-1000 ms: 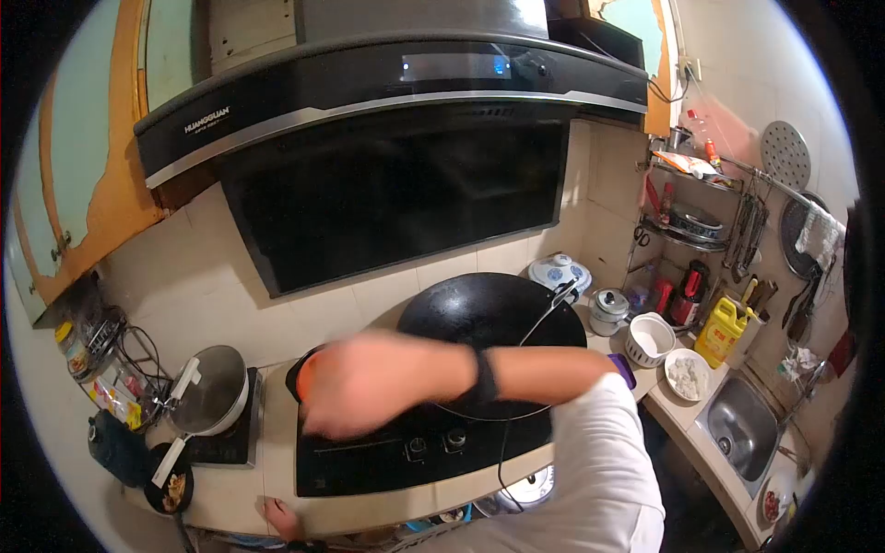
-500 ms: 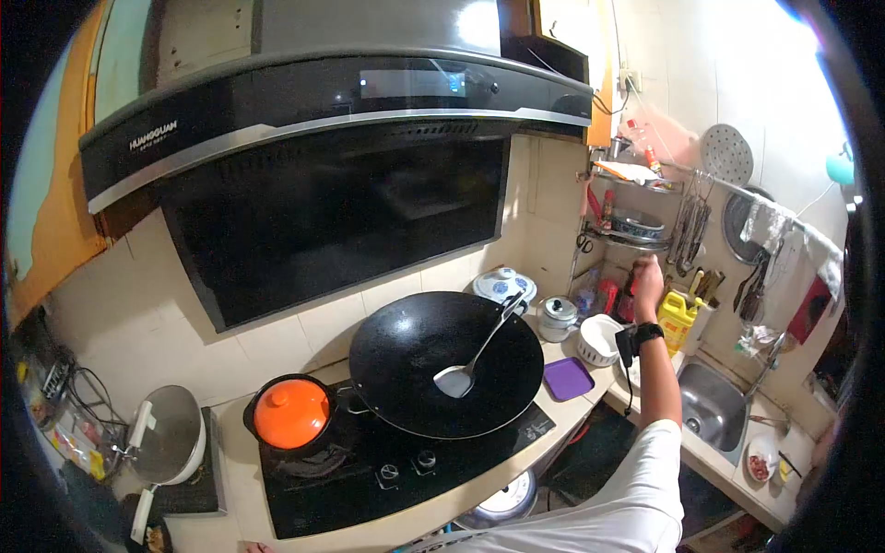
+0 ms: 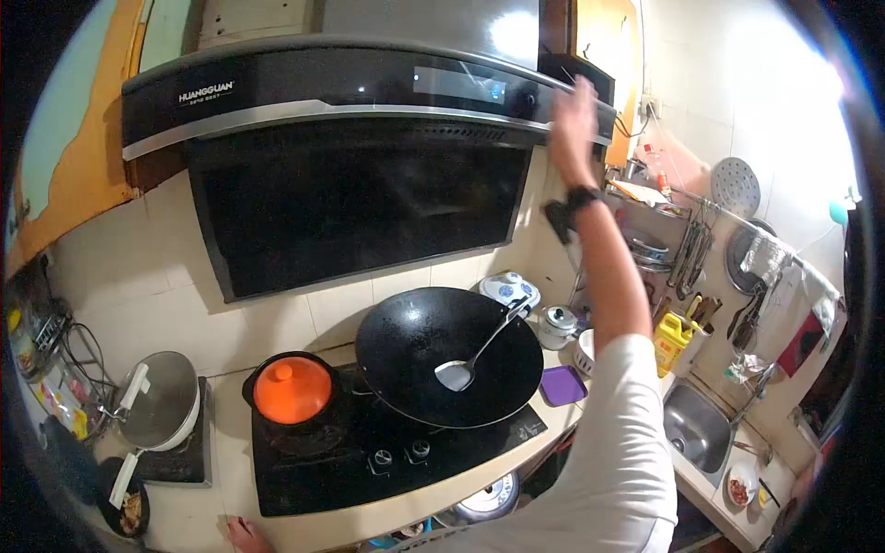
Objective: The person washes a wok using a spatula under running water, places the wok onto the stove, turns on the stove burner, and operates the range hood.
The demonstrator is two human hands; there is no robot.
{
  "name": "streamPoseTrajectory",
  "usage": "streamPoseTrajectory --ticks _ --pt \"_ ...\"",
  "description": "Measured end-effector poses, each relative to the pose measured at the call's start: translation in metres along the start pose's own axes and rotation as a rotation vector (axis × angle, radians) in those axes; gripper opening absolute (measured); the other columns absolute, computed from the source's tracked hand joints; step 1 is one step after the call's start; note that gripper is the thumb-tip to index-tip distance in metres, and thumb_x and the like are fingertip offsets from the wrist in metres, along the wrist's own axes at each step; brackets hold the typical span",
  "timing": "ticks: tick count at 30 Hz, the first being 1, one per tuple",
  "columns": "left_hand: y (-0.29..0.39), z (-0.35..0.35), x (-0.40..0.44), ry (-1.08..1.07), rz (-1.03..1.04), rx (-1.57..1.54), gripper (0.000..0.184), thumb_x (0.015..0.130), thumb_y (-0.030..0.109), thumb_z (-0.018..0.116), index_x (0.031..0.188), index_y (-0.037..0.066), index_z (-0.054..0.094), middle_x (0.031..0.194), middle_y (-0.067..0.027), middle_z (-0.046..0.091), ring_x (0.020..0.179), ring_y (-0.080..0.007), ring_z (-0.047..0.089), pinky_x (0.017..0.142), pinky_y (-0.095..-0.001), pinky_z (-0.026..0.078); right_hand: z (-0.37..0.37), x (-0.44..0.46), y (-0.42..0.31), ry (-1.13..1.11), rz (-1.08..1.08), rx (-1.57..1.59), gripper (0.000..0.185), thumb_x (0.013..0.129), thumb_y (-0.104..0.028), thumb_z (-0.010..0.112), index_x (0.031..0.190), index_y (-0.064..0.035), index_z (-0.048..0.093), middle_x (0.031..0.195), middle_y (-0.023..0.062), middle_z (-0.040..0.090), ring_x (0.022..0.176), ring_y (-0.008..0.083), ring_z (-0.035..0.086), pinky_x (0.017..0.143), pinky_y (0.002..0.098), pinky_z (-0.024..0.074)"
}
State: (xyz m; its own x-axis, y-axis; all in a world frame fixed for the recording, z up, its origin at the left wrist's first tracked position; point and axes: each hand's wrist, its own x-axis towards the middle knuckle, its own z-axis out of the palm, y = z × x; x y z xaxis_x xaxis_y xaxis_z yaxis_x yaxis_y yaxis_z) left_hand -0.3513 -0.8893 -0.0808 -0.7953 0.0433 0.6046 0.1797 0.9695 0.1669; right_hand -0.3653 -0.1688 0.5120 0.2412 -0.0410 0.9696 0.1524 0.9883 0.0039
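My right hand (image 3: 573,129) is raised, fingers stretched upward and slightly blurred, in front of the right end of the range hood (image 3: 350,78). Whether it touches the hood I cannot tell; nothing shows in it. A black band (image 3: 583,197) circles that wrist. Only part of my left hand (image 3: 247,535) is visible, its fingers resting at the counter's front edge and holding nothing. Below the hood stands a large black wok (image 3: 415,350) with a metal spatula (image 3: 456,373) lying in it. Left of the wok is a black pot with an orange lid (image 3: 293,392).
A grey pan (image 3: 161,405) with white handles stands at the left. Right of the wok are a purple tray (image 3: 562,386), a lidded pot (image 3: 557,324) and a yellow jug (image 3: 673,341). A sink (image 3: 696,429) and a bowl of meat (image 3: 740,484) lie farther right.
My right hand has moved up and left, from the corner shelf to the front of the hood. More of my left hand shows at the counter edge. The view has shifted slightly.
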Motion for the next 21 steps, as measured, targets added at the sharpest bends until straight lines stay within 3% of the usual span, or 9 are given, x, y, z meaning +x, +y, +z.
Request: streamPoseTrajectory --ticks 2,6,10,11,13,15,17,20,21 --pt "-0.034 0.052 -0.018 0.042 0.108 0.199 0.035 0.090 0.024 0.045 0.108 -0.004 0.056 0.105 -0.0226 0.056 0.102 -0.0433 0.046 0.092 -0.0502 0.035 0.043 0.012 -0.081 -0.121 -0.032 0.181 0.065 0.088 -0.038 0.050 0.135 0.0030 0.033 0.142 0.0244 0.029 0.133 0.0360 0.025 0.109 0.0440 0.0180" --pt "0.029 -0.026 0.014 -0.249 -0.351 -0.130 0.044 0.093 0.032 0.041 0.114 -0.005 0.053 0.107 -0.0257 0.054 0.101 -0.0407 0.048 0.089 -0.0489 0.038 0.045 0.011 -0.251 -0.110 -0.365 0.531 0.070 0.077 -0.039 0.060 0.129 0.0028 0.040 0.139 0.0234 0.035 0.132 0.0383 0.027 0.108 0.0467 0.0214" --pt "0.050 -0.049 0.023 -0.307 -0.451 -0.104 0.045 0.094 0.032 0.041 0.116 -0.005 0.052 0.106 -0.0275 0.053 0.098 -0.0404 0.050 0.086 -0.0480 0.040 0.014 -0.041 -0.371 -0.045 -0.639 0.977 0.045 0.068 -0.035 0.065 0.105 -0.0100 0.059 0.117 0.0155 0.053 0.114 0.0335 0.046 0.095 0.0461 0.0354" --pt "0.046 -0.046 0.024 -0.302 -0.446 -0.093 0.045 0.094 0.032 0.041 0.116 -0.005 0.052 0.106 -0.0275 0.053 0.098 -0.0404 0.050 0.086 -0.0480 0.040 -0.008 -0.055 -0.382 -0.408 -0.803 1.016 0.026 0.066 -0.032 0.064 0.080 -0.0101 0.063 0.092 0.0128 0.062 0.094 0.0292 0.058 0.079 0.0448 0.0443" --pt "0.035 -0.032 0.016 -0.266 -0.460 -0.151 0.044 0.094 0.032 0.042 0.115 -0.005 0.052 0.105 -0.0278 0.053 0.097 -0.0410 0.050 0.086 -0.0474 0.041 -0.034 -0.113 -0.429 -0.424 -1.137 1.157 0.015 0.063 -0.026 0.063 0.056 -0.0136 0.061 0.051 0.0055 0.056 0.045 0.0212 0.055 0.043 0.0348 0.0401" --pt "0.028 -0.023 0.011 -0.228 -0.436 -0.110 0.044 0.094 0.033 0.042 0.115 -0.005 0.053 0.107 -0.0258 0.053 0.097 -0.0407 0.050 0.087 -0.0472 0.040 -0.085 -0.145 -0.428 -0.206 -1.368 1.318 0.012 0.063 -0.021 0.062 0.054 -0.0146 0.061 0.049 0.0032 0.056 0.048 0.0224 0.057 0.047 0.0361 0.0402" --pt "0.021 -0.013 0.003 -0.203 -0.419 -0.070 0.045 0.094 0.034 0.042 0.116 -0.004 0.053 0.108 -0.0239 0.054 0.097 -0.0405 0.050 0.087 -0.0470 0.040 -0.094 -0.143 -0.416 -0.225 -1.449 1.435 0.015 0.065 -0.026 0.062 0.063 -0.0111 0.061 0.062 0.0055 0.061 0.060 0.0233 0.060 0.056 0.0383 0.0417" --pt "0.002 0.010 0.003 -0.360 -0.523 -0.079 0.040 0.087 0.023 0.049 0.118 -0.003 0.052 0.108 -0.0254 0.056 0.103 -0.0366 0.051 0.097 -0.0480 0.033 -0.036 -0.082 -0.354 -0.347 -1.065 1.421 0.039 0.073 -0.031 0.062 0.105 -0.0097 0.054 0.117 0.0141 0.052 0.107 0.0236 0.052 0.085 0.0439 0.0434" --pt "-0.007 0.016 0.011 -0.412 -0.552 -0.077 0.041 0.085 0.019 0.051 0.119 -0.003 0.051 0.108 -0.0259 0.056 0.105 -0.0353 0.052 0.100 -0.0484 0.031 -0.038 -0.085 -0.353 -0.350 -1.049 1.422 0.039 0.073 -0.031 0.062 0.105 -0.0097 0.054 0.117 0.0141 0.052 0.107 0.0236 0.052 0.085 0.0439 0.0434"
